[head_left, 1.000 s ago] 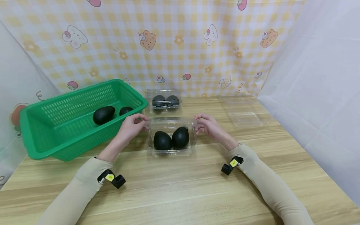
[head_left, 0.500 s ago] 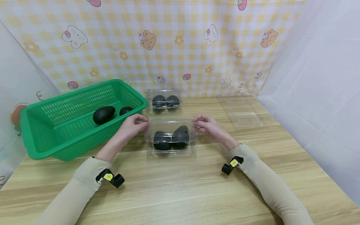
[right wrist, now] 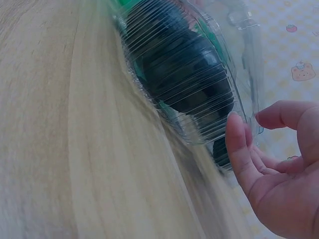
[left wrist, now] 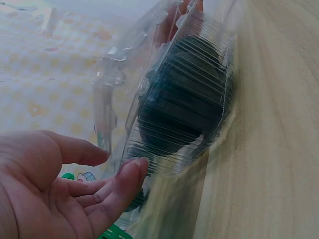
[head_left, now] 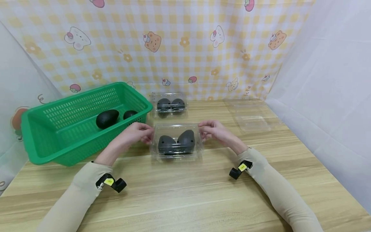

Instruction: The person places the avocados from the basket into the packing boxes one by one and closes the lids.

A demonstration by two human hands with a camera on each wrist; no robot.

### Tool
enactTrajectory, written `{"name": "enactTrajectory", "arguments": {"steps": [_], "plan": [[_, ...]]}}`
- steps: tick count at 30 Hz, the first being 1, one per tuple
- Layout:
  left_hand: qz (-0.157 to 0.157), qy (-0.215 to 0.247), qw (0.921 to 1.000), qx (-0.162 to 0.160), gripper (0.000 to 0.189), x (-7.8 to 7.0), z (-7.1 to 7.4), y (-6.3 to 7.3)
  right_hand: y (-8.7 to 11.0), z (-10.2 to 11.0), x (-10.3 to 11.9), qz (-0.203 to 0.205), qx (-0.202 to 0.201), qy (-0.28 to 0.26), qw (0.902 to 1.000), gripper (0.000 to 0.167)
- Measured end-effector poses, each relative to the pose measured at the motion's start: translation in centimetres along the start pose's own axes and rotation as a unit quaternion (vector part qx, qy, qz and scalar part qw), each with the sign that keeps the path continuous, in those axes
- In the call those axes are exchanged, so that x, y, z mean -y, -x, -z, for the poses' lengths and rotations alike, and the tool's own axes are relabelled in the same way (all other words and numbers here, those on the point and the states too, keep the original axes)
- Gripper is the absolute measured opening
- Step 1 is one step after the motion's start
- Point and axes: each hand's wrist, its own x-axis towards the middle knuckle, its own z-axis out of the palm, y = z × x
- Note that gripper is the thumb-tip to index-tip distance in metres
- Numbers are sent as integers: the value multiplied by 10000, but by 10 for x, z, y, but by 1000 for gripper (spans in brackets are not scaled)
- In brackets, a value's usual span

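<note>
A clear plastic clamshell box point(head_left: 177, 153) sits mid-table, its lid point(head_left: 168, 129) tilted down over two dark avocados point(head_left: 186, 140). A wedge of space shows between lid and base in the left wrist view. At the box's back left corner, my left hand point(head_left: 138, 133) pinches the edge; its thumb point(left wrist: 130, 175) lies on the base side and its index finger on the lid side. My right hand point(head_left: 214, 131) pinches the back right corner the same way, with thumb point(right wrist: 236, 133) and index finger either side of the rim. Curled lower fingers are partly hidden behind the box.
To the left stands a green basket point(head_left: 65, 146) with two avocados point(head_left: 107, 119) in it. Behind the box is another clear clamshell point(head_left: 169, 111) with dark avocados under its lid. An unfilled clear clamshell point(head_left: 251, 116) lies spread at the back right, near the patterned curtain point(head_left: 185, 58).
The lid has swung forward and down from its raised position and now covers both avocados. Both hands have stayed at the back corners, the left wrist shifting slightly outward.
</note>
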Motion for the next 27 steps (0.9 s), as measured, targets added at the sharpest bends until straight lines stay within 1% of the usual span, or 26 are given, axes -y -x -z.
{"name": "enactTrajectory", "arguments": {"steps": [5,9,11,17,21,27], "plan": [[-57,-53,9990,431,33,-2,3,3,2,3,2,-221,124,172,9995,40],[-112,-56,9978,657,34,-3,4,4,2,6,3,-337,255,265,9988,38],[-128,-33,9974,704,33,-3,5,4,2,6,3,-380,293,280,9985,37],[-205,-37,9973,699,30,0,5,2,3,6,4,-338,332,277,9985,43],[-206,-92,9981,565,29,1,6,1,3,6,5,-216,347,307,9987,49],[-63,-96,9994,334,35,0,6,0,3,6,6,-105,284,514,9982,51]]}}
